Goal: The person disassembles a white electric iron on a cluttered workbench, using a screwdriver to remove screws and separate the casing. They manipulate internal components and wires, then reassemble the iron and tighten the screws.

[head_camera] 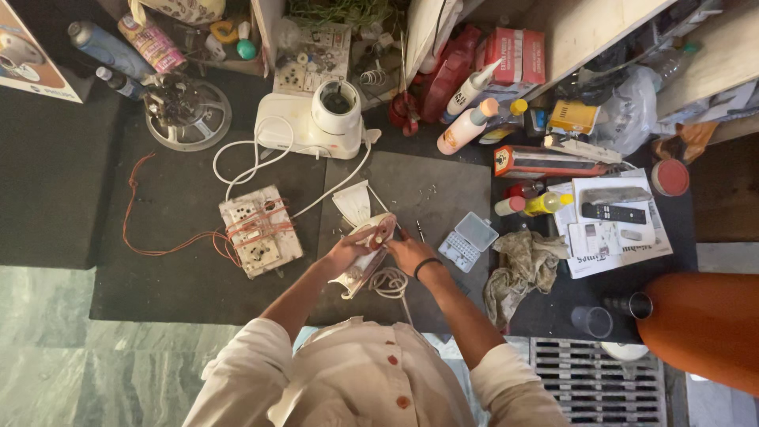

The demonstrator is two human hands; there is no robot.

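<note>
Both hands, left hand (345, 251) and right hand (407, 251), close their fingers round a clothes iron (365, 257) (cord (389, 282) trailing) at the mat's (198, 269) near edge, steadying it.

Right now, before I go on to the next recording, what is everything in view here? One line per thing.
clothes iron: 1, white and pink, centre of the mat, held in both hands
iron cord: 1, white, coiled beside the iron
mixer base: 1, white, back of the mat
switch board: 1, white with red wires, left of the iron
small parts box: 1, clear, open, right of the hands
rag: 1, dirty grey, right of the box
glue bottles: 2, white, back right
remote: 1, black, on papers, right
metal ring: 1, grey, back left
left hand: on the iron
right hand: black wristband, on the iron
</note>
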